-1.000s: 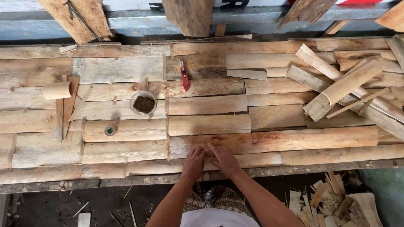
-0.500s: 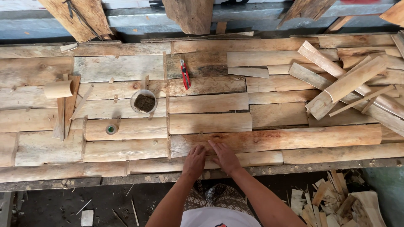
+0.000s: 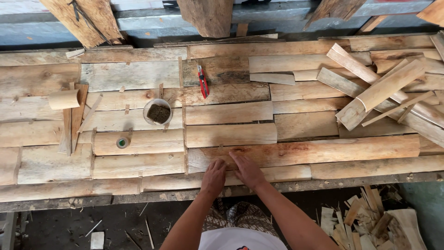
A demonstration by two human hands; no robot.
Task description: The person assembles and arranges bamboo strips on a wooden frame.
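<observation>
**Both hands flat on long plank at bench front**

Left hand [image 3: 213, 177] and right hand [image 3: 246, 169] lie side by side, fingers spread loosely, palms down, gripping nothing. Both press on the long reddish plank [image 3: 314, 153], near its left end; the left hand seems to overlap the plank below too, hard to tell. Up-left of that plank: small round bowl [image 3: 158, 111] with dark filling, tape roll [image 3: 122, 142] below it. Straight above the plank: red cutter knife [image 3: 203, 81]. Up-right: loose pile of curved wood slats [image 3: 384, 88]. Down-right, off the bench: offcut scraps [image 3: 370, 222].
</observation>
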